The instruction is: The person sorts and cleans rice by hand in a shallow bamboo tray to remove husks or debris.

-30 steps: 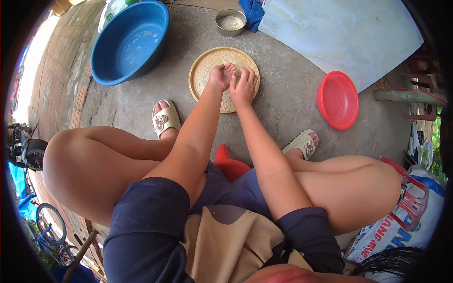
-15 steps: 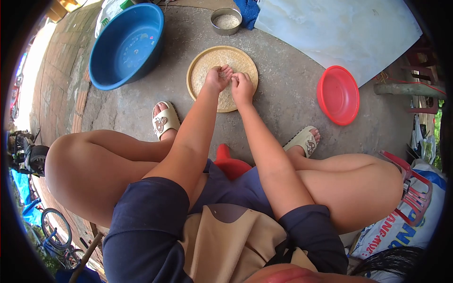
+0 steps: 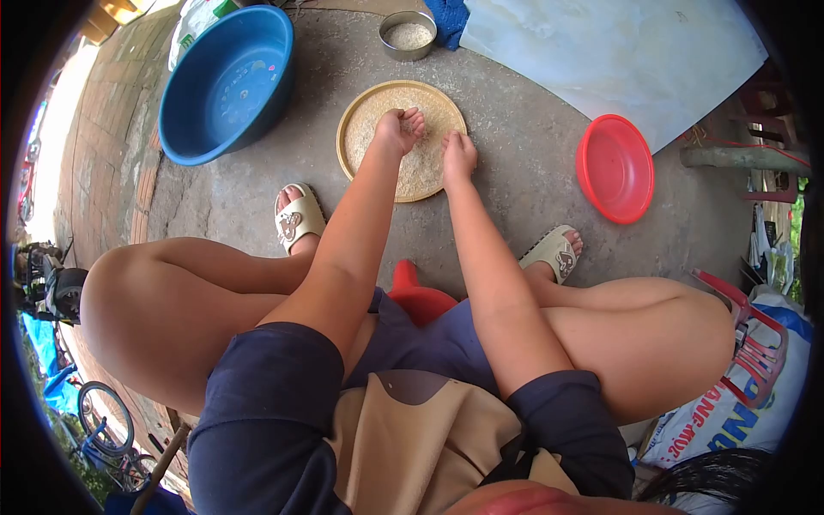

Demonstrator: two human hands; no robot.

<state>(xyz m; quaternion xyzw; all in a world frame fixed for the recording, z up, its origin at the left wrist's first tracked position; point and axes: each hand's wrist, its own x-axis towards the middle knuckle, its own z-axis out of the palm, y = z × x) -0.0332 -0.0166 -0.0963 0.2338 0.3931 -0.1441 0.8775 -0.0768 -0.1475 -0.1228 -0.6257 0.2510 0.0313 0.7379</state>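
Note:
A round woven tray with a raised rim lies on the ground, its bottom covered with pale grains like rice. Over the tray's middle my left hand is cupped, palm up, with its fingers curled around what seem to be some grains. My right hand is at the tray's right rim, thumb and fingers drawn together; anything between them is too small to make out. The two hands are apart.
A big blue basin stands at the upper left. Beyond the tray is a metal bowl of grains. A red basin stands right, near a pale sheet. Sandalled feet flank a red stool.
My right hand has moved right, away from my left hand, to the tray's rim. My left hand stays over the tray, slightly higher in view.

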